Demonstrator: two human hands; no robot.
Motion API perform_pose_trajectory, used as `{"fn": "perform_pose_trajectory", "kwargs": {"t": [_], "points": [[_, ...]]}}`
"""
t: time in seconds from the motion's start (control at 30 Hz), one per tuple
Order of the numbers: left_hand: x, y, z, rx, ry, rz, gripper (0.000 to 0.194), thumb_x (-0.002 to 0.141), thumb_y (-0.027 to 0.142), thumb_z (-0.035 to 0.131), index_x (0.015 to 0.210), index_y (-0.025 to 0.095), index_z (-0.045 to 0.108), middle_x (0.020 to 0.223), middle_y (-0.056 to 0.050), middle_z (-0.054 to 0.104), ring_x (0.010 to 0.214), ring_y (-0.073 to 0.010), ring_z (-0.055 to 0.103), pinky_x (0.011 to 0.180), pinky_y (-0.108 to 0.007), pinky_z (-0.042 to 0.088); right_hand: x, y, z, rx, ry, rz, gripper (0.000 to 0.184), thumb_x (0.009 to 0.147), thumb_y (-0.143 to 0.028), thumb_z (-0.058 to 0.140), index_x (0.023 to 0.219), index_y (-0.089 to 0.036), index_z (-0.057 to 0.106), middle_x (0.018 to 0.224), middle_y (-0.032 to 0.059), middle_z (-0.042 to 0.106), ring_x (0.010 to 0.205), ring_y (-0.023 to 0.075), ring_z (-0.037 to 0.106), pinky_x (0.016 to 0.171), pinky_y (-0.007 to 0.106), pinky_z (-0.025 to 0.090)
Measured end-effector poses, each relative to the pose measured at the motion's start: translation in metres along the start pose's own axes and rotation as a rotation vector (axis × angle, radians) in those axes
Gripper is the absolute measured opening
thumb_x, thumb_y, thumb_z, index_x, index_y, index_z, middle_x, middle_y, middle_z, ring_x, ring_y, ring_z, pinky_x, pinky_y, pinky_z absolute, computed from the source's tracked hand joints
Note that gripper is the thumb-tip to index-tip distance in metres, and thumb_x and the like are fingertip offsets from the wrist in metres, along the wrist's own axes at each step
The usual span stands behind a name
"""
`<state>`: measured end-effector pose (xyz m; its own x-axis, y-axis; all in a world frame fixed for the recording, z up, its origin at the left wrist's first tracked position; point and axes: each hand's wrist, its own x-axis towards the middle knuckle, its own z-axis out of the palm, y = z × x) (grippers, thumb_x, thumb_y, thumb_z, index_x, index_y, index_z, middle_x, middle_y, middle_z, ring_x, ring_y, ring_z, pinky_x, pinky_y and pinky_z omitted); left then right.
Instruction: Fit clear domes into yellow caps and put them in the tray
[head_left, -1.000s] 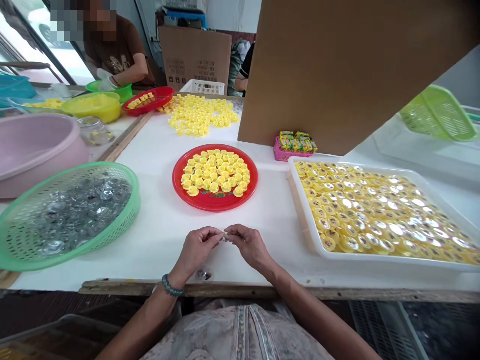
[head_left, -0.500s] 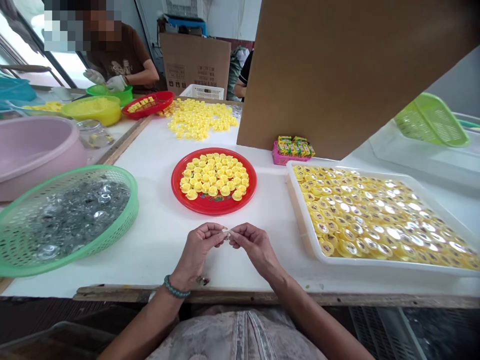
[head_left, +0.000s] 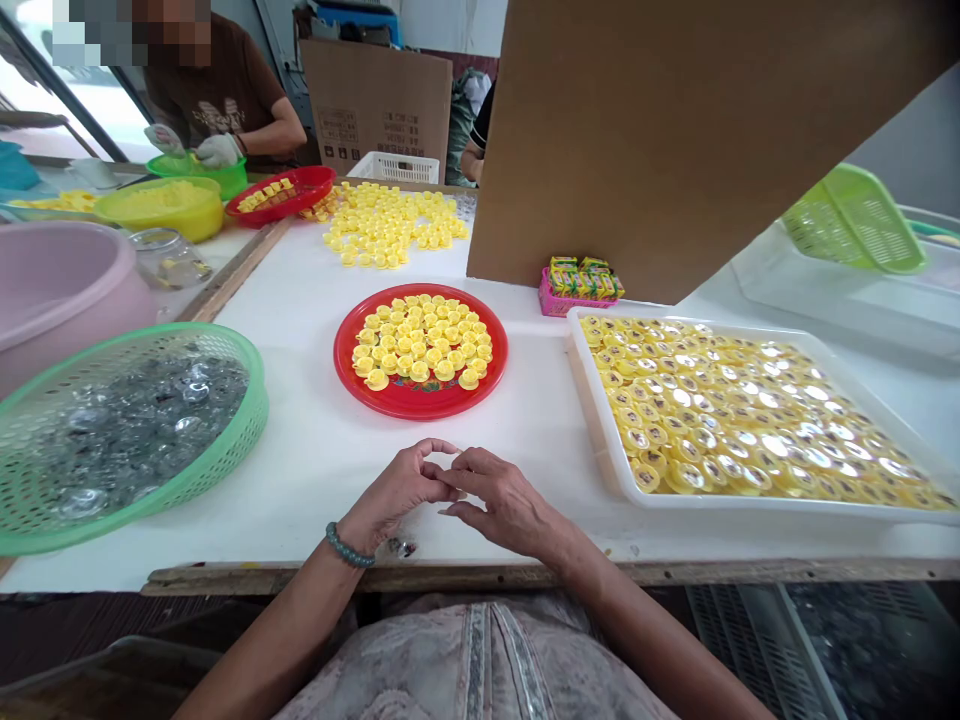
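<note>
The red tray (head_left: 349, 385) of yellow cups (head_left: 418, 345) has bare counter (head_left: 536, 390) all round, with narrow strips before the green basket's rim (head_left: 259, 400) leftward and the white tray's rim (head_left: 600, 440) rightward. On its near side, left hand (head_left: 405, 487) and right hand (head_left: 502, 497) touch, fingers bent; I can't tell what either grip holds.

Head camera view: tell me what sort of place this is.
Probably a small handwork workshop: a white tray packed with glossy-topped yellow pieces, a red plate of small yellow cups, and a gloved person at a green bowl.
</note>
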<state>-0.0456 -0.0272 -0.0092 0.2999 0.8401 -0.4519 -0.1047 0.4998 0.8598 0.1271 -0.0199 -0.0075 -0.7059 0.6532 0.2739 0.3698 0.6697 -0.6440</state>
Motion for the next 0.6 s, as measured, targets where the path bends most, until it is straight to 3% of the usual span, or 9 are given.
{"fn": "perform_pose_trajectory", "kwargs": {"t": [0.17,0.3,0.5,0.6], "points": [[0.001,0.001,0.005,0.027,0.061,-0.016,0.051,0.059,0.015,0.071,0.107,0.015,0.053,0.066,-0.001,0.065,0.065,-0.0167,0.061,0.067,-0.027,0.041,-0.004,0.007,0.008,-0.092,0.114,0.079,0.017,0.08,-0.023,0.061,0.097,-0.019,0.06,0.088,0.0066,0.059,0.083,0.0182,0.056,0.074,0.03,0.046],[0.002,-0.001,0.005,-0.018,0.143,0.058,0.049,0.063,0.022,0.074,0.107,0.014,0.054,0.069,-0.004,0.068,0.067,-0.0165,0.06,0.066,-0.027,0.039,-0.009,0.009,0.009,-0.083,0.273,0.21,0.019,0.079,-0.028,0.063,0.095,-0.019,0.059,0.085,0.0056,0.059,0.078,0.0172,0.056,0.069,0.029,0.047],[0.003,-0.002,0.003,-0.041,0.094,0.095,0.044,0.065,0.022,0.075,0.104,0.013,0.056,0.069,-0.005,0.068,0.065,-0.0148,0.058,0.063,-0.025,0.038,-0.013,0.006,0.004,0.011,0.159,0.128,0.028,0.083,-0.02,0.058,0.111,-0.023,0.057,0.1,0.0068,0.06,0.092,0.0182,0.057,0.08,0.031,0.048],[0.005,0.0,0.003,-0.031,0.101,0.144,0.044,0.066,0.022,0.074,0.105,0.013,0.055,0.071,-0.004,0.067,0.064,-0.0134,0.056,0.061,-0.024,0.038,-0.01,0.006,0.005,0.016,0.197,0.165,0.026,0.083,-0.02,0.058,0.109,-0.023,0.059,0.098,0.0066,0.061,0.088,0.0179,0.059,0.076,0.03,0.05]]}}
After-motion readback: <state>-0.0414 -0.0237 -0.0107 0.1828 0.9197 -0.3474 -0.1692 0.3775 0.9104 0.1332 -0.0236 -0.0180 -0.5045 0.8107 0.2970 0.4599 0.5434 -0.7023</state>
